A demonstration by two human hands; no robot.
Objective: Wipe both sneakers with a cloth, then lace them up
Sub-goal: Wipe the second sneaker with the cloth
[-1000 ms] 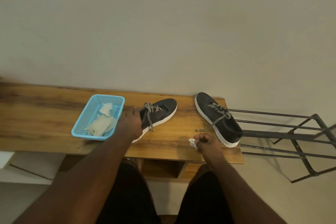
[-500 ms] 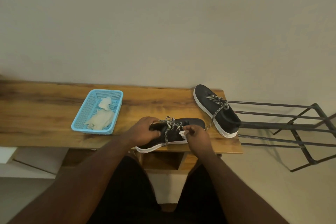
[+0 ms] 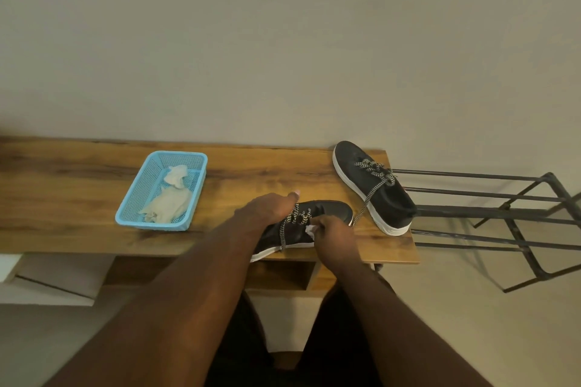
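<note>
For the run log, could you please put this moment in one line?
phase: wiping | left hand: holds black sneaker | right hand: presses white cloth on it | second black sneaker: untouched on wooden bench

Plain beige wall (image 3: 283, 41) behind wooden bench (image 3: 63, 198), metal rack (image 3: 503, 207) beside.

Wooden bench (image 3: 78, 198) is carrying: blue basket (image 3: 138, 195) sitting well left of the left hand (image 3: 267, 209), near sneaker (image 3: 330, 214) lying under both hands, far sneaker (image 3: 374, 185) sitting beyond the right hand (image 3: 334, 237).

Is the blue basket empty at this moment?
No, the blue basket holds pale crumpled cloths.
</note>
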